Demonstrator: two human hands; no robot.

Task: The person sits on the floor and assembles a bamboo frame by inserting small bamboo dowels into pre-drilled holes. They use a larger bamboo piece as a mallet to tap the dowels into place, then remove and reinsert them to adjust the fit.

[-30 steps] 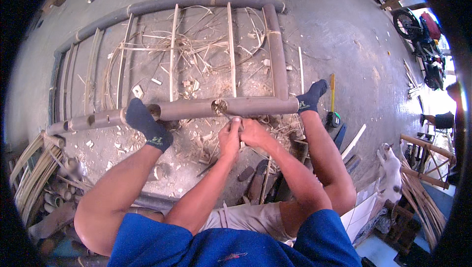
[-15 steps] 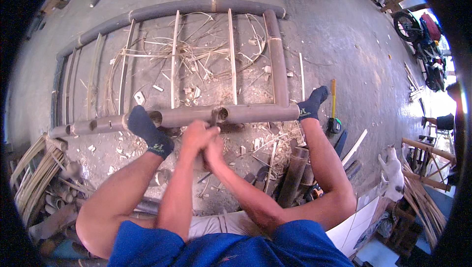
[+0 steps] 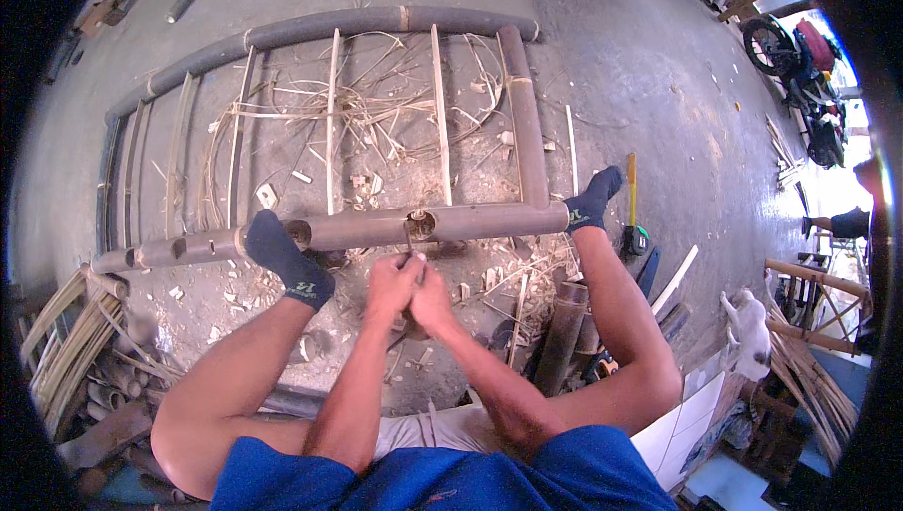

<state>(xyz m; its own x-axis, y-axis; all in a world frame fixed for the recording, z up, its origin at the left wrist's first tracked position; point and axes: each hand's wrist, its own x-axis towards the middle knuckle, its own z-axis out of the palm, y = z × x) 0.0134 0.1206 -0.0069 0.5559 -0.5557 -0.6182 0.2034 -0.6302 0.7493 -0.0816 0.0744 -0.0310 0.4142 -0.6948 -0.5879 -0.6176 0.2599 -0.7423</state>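
Floor (image 3: 658,97): in the head view, concrete stretches wide to the right of the bamboo frame (image 3: 320,26).
Near pole (image 3: 508,220): lies crosswise ahead of you, a cut hole (image 3: 420,221) showing just beyond your hands.
Obstacles: your left socked foot (image 3: 282,262) overlaps the pole, your right (image 3: 592,204) is at its right end; shavings (image 3: 513,278) litter the ground, and a tape measure (image 3: 637,239) lies past your right shin.
Left hand (image 3: 389,285): closed round a slim dark tool (image 3: 408,237), tip at the hole's left edge.
Right hand (image 3: 432,300): curled shut against your left, lower on the tool, fingers partly hidden.
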